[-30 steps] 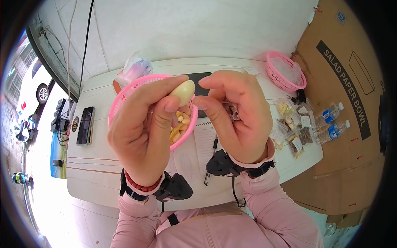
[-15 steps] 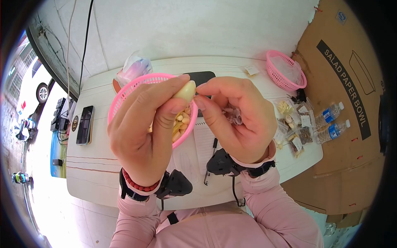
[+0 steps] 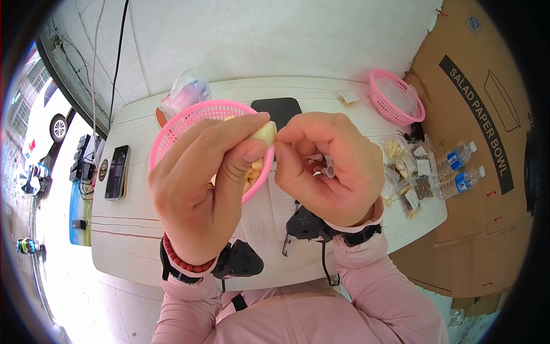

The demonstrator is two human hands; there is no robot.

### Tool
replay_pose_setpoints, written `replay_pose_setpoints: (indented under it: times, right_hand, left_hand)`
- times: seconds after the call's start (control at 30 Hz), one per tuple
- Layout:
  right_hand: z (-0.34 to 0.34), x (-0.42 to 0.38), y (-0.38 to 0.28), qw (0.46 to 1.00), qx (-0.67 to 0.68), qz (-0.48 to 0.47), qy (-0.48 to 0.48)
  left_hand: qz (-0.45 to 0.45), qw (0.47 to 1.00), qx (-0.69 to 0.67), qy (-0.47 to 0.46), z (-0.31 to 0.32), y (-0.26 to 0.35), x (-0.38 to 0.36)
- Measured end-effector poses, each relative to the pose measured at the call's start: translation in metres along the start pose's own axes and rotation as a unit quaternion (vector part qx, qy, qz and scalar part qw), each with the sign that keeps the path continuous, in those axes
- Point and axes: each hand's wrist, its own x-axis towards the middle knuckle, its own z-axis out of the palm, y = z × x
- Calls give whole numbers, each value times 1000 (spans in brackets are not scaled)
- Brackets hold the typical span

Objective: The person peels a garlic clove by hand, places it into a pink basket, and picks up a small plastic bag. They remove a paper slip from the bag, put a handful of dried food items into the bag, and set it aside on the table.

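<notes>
A pale, smooth garlic clove (image 3: 264,134) is pinched between the thumb and index finger of my left hand (image 3: 200,178). My right hand (image 3: 338,166) is closed, its thumb and index fingertips pressed together at the clove's tip. Thin, translucent garlic skin (image 3: 326,169) shows inside its curled fingers. Below and behind my left hand stands a pink basket (image 3: 166,135), partly covered by that hand. Several peeled garlic cloves (image 3: 252,175) lie in it. Whatever sits between the right fingertips is too small to make out.
A phone (image 3: 117,172) lies on the left of the white table (image 3: 126,252). Paper (image 3: 258,229) and a pen are under my hands. Small bags (image 3: 423,167), water bottles (image 3: 461,182) and another pink basket (image 3: 395,102) are on the right, by a large cardboard box (image 3: 458,229).
Both hands shift slightly, and the clove moves a little right and down. My right fingers curl in more, with their tips now against the clove's end.
</notes>
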Motion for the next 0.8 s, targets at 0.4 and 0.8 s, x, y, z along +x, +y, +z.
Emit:
replay_pose_setpoints:
  times: [0.4,0.8]
  right_hand:
    - [-5,2,1,999,-33,-9,-29]
    - [-1,0,4,999,-40,-18,-17]
  left_hand:
    - [-51,996,-33,-59,-2,-3,1]
    - [-70,994,-79,-29,3,-5,1]
